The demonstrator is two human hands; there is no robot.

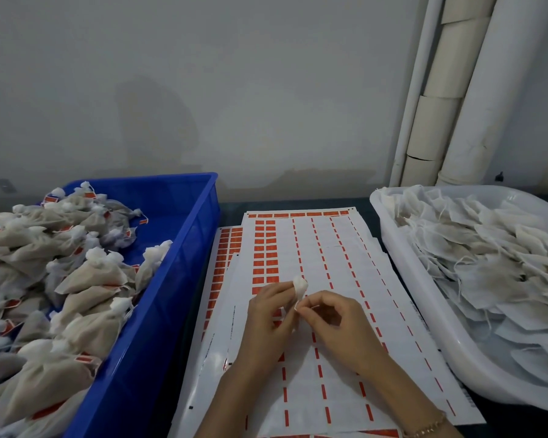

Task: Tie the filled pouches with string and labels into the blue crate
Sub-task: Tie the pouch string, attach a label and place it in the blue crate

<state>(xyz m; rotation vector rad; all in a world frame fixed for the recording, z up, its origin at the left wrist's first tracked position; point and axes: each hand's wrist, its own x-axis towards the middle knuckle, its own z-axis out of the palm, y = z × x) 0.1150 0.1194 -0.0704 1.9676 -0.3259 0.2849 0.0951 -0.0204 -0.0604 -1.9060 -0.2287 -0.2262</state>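
A small white pouch sticks up between my two hands over the label sheets. My left hand grips its body from the left, fingers curled round it. My right hand pinches the pouch's neck or its string with thumb and forefinger; the string itself is too thin to make out. The blue crate on the left holds several tied pouches with red labels. The white tub on the right is heaped with flat untied pouches.
Sheets of red labels lie stacked on the dark table between crate and tub, many labels peeled off. A grey wall stands behind, with white pipes at the back right. A bracelet circles my right wrist.
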